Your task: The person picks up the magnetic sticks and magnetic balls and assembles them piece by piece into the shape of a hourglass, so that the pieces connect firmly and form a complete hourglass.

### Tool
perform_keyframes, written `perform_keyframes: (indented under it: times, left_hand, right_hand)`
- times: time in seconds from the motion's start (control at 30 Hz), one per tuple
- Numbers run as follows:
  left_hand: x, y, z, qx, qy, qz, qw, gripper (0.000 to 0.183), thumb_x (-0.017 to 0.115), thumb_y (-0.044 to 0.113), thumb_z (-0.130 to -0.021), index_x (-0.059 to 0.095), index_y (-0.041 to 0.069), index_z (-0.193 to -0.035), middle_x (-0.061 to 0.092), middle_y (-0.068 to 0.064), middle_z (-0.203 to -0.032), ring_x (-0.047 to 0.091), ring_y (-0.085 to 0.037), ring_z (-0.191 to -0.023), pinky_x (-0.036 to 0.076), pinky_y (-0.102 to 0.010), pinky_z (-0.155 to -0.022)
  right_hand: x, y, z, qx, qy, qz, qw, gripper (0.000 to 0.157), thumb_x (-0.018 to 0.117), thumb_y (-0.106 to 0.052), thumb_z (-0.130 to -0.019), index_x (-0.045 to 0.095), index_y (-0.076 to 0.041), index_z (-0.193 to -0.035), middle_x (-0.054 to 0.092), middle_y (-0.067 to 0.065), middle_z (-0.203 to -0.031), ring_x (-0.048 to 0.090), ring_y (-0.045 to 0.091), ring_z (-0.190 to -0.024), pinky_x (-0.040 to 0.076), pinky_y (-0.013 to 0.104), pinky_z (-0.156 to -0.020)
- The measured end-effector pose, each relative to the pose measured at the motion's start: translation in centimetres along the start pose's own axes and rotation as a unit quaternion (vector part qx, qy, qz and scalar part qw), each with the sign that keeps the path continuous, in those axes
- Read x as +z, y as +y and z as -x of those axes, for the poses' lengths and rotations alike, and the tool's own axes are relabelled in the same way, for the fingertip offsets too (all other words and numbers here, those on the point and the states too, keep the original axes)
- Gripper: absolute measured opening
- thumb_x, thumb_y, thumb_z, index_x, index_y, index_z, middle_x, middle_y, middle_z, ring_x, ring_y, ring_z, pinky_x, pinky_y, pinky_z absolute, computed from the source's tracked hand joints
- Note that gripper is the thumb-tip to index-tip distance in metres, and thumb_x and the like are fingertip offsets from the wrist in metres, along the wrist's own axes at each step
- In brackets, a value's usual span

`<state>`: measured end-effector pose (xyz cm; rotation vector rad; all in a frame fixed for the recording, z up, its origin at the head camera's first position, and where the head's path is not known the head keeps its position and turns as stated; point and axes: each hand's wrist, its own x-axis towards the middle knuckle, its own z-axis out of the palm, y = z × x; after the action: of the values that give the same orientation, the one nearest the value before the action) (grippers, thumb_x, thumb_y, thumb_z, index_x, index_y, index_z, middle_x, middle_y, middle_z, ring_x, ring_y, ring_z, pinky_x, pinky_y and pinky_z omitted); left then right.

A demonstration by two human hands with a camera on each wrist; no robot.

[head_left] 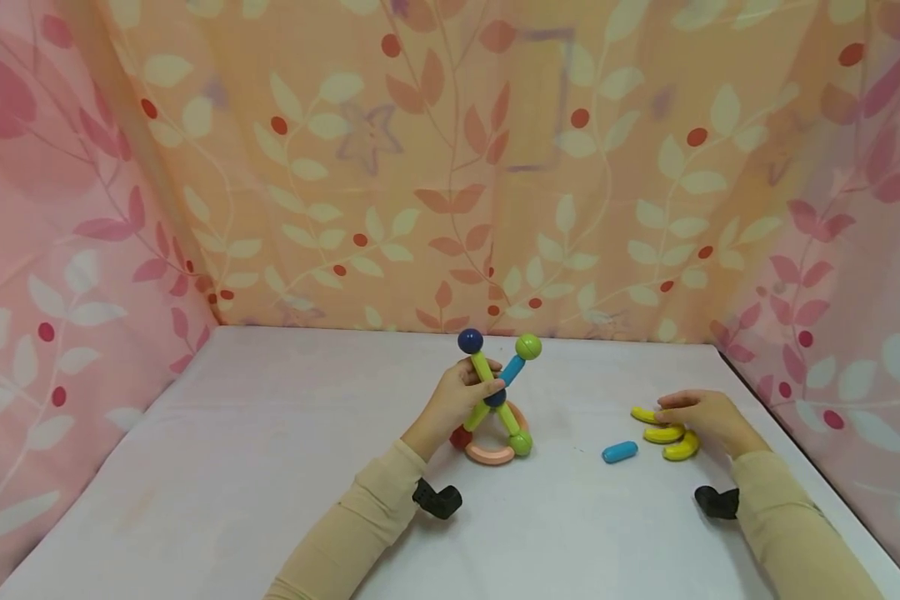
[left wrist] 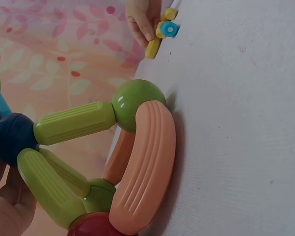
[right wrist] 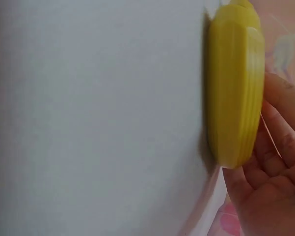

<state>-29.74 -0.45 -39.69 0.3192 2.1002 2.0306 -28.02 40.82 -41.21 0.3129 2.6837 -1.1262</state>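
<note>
My left hand (head_left: 452,406) grips the middle of a magnetic stick-and-ball model (left wrist: 76,123), its fingers near the centre navy ball (left wrist: 14,139). Two upper sticks, lime and blue, end in a navy ball (head_left: 470,341) and a green ball (head_left: 528,347). Below, lime sticks splay down to green and red balls, which curved peach sticks (left wrist: 146,167) join at the tabletop. On the right, my right hand (head_left: 708,415) pinches the end of the farthest yellow curved stick (head_left: 644,414). Two more yellow curved sticks (head_left: 663,434) lie just nearer; one (right wrist: 237,88) looms large in the right wrist view.
A short blue stick (head_left: 619,452) lies left of the yellow ones. White cloth covers the table (head_left: 232,433). Floral curtains (head_left: 450,167) stand along its back and both sides. Black wrist camera mounts (head_left: 438,501) jut out below both hands.
</note>
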Motion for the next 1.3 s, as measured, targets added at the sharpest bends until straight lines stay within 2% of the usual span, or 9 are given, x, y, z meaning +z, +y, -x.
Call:
perform_keyframes:
  times: [0.07,0.2,0.47,0.67,0.77,0.83,1.03,1.17,1.3]
  left_hand:
    - [-0.1,0.0,0.0,0.0,0.002,-0.001,1.0,0.032,0.069,0.02,-0.094,0.062,0.007,-0.123,0.068,-0.013,-0.123,0.065,-0.025,-0.113,0.052,-0.044,-0.103]
    - [-0.2,0.0,0.0,-0.002,0.002,-0.003,1.0,0.031,0.069,0.02,-0.094,0.062,0.009,-0.122,0.068,-0.013,-0.123,0.066,-0.025,-0.114,0.052,-0.044,-0.103]
    - [-0.2,-0.1,0.1,-0.002,-0.004,0.0,1.0,0.033,0.068,0.021,-0.095,0.062,0.007,-0.124,0.068,-0.013,-0.123,0.065,-0.024,-0.114,0.051,-0.045,-0.104]
    - [-0.1,0.0,0.1,-0.002,-0.006,-0.001,1.0,0.035,0.068,0.021,-0.095,0.061,0.006,-0.126,0.068,-0.013,-0.124,0.065,-0.025,-0.115,0.051,-0.046,-0.104]
    - [-0.1,0.0,0.1,0.0,-0.005,-0.001,1.0,0.035,0.068,0.021,-0.094,0.061,0.006,-0.125,0.068,-0.013,-0.124,0.065,-0.025,-0.114,0.051,-0.046,-0.104]
    - [-0.1,0.0,0.0,0.001,-0.005,-0.002,1.0,0.034,0.068,0.021,-0.095,0.061,0.006,-0.124,0.068,-0.013,-0.124,0.065,-0.026,-0.114,0.051,-0.046,-0.104]
    - [-0.2,-0.1,0.0,0.0,-0.004,-0.001,1.0,0.033,0.068,0.021,-0.094,0.062,0.008,-0.124,0.068,-0.013,-0.125,0.065,-0.025,-0.115,0.05,-0.046,-0.105]
    - [-0.1,0.0,0.0,-0.002,0.0,-0.002,1.0,0.033,0.068,0.021,-0.094,0.062,0.008,-0.123,0.067,-0.012,-0.125,0.065,-0.025,-0.115,0.051,-0.046,-0.104]
    - [0.0,0.1,0.2,0.0,0.001,-0.001,1.0,0.031,0.068,0.02,-0.094,0.062,0.007,-0.122,0.067,-0.013,-0.123,0.066,-0.025,-0.112,0.051,-0.045,-0.104]
  right_hand:
    - [0.1,-0.3,-0.2,0.002,0.006,0.006,1.0,0.062,0.073,-0.047,-0.087,0.063,-0.001,-0.127,0.058,0.026,-0.134,0.055,0.031,-0.108,0.044,0.033,-0.085]
    - [0.4,-1.3,-0.5,-0.001,-0.007,0.011,1.0,0.063,0.076,-0.045,-0.085,0.063,-0.001,-0.128,0.054,0.028,-0.137,0.053,0.033,-0.109,0.044,0.035,-0.086]
    - [1.1,-2.9,-0.9,-0.026,-0.034,0.03,0.999,0.048,0.079,-0.015,-0.083,0.063,0.005,-0.124,0.065,0.023,-0.114,0.062,0.022,-0.089,0.054,0.027,-0.075]
    - [1.8,-5.5,-0.6,-0.016,-0.016,0.038,0.999,0.056,0.075,-0.038,-0.088,0.062,-0.007,-0.132,0.056,0.025,-0.135,0.054,0.036,-0.109,0.049,0.046,-0.089]
    - [2.3,-7.7,-0.4,-0.044,-0.012,0.01,0.999,0.058,0.068,-0.044,-0.093,0.06,-0.006,-0.135,0.056,0.024,-0.138,0.053,0.036,-0.119,0.046,0.054,-0.101]
    - [2.6,-9.4,-0.3,-0.069,-0.013,-0.024,0.997,0.061,0.065,-0.046,-0.094,0.058,-0.003,-0.137,0.061,0.02,-0.134,0.058,0.03,-0.116,0.048,0.048,-0.105]
    - [3.7,-14.3,-0.4,-0.116,-0.038,-0.183,0.976,0.058,0.062,-0.035,-0.098,0.052,0.006,-0.139,0.066,0.0,-0.109,0.067,0.006,-0.091,0.058,0.02,-0.085]
    - [4.7,-17.8,-0.3,-0.114,-0.054,-0.255,0.959,0.053,0.058,-0.024,-0.101,0.048,0.011,-0.14,0.066,-0.006,-0.099,0.069,0.005,-0.087,0.058,0.019,-0.083]
    - [5.6,-20.3,0.0,-0.111,-0.059,-0.276,0.953,0.05,0.057,-0.02,-0.101,0.048,0.011,-0.139,0.067,-0.006,-0.094,0.07,0.005,-0.084,0.059,0.02,-0.081]
